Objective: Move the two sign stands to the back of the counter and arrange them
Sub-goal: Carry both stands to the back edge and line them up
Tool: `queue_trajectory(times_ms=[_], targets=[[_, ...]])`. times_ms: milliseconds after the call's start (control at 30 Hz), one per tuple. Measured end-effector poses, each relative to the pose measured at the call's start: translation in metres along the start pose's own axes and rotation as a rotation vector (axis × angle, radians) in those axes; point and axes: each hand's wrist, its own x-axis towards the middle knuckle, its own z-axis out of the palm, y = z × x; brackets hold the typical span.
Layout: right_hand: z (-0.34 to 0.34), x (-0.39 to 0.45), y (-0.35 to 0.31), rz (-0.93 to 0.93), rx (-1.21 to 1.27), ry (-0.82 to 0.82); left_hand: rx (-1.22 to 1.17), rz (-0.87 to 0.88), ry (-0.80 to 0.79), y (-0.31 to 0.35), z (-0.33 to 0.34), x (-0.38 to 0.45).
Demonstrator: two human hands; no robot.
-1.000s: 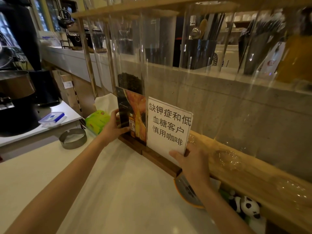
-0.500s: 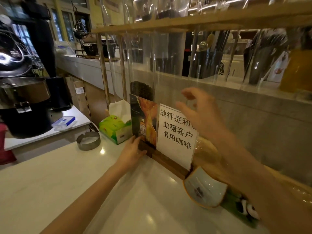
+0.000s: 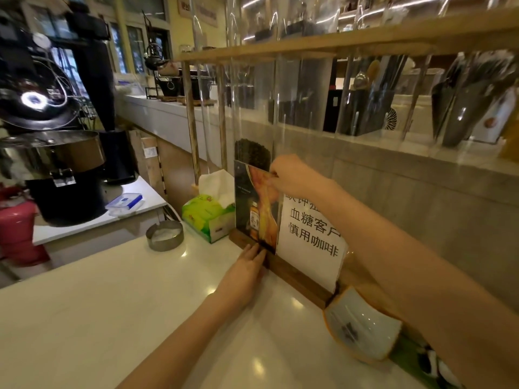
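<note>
Two sign stands stand side by side at the back of the white counter [image 3: 112, 318], against the wooden rack. The left one, a dark picture sign [image 3: 254, 209], sits in a wooden base. The right one, a white sign with black characters [image 3: 311, 237], sits in a longer wooden base [image 3: 300, 280]. My right hand [image 3: 292, 175] pinches the top right corner of the picture sign. My left hand [image 3: 247, 265] lies flat with its fingertips against the picture sign's base. My right forearm hides part of the white sign.
A green tissue box [image 3: 206, 217] stands just left of the signs, with a metal ashtray [image 3: 165, 235] beside it. A white and orange ceramic dish [image 3: 362, 329] leans right of the sign bases. A coffee roaster [image 3: 56, 164] fills the left.
My right hand came down from the air onto the picture sign's top corner. My left hand slid from the sign's side to its base. The view shifted right and upward.
</note>
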Motion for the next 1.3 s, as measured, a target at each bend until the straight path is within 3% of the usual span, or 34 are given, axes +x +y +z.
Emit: queue_trajectory(times_ms=[333,633,833,1100,1300], targets=[[0.002,0.005,-0.002,-0.017,-0.167,0.075,0.023,-0.005,-0.06,-0.002,0.001,0.001],[0.003,0.005,-0.001,-0.004,-0.138,0.071,0.01,-0.018,-0.067,-0.001,0.003,0.001],[-0.011,-0.011,0.005,0.022,-0.076,-0.058,0.02,-0.034,-0.093,-0.001,0.001,0.002],[-0.02,-0.055,0.031,-0.009,-0.014,-0.012,0.091,-0.082,-0.047,0.017,0.006,0.003],[-0.02,-0.051,0.033,-0.039,-0.026,0.013,0.081,-0.131,-0.103,0.027,0.002,0.007]])
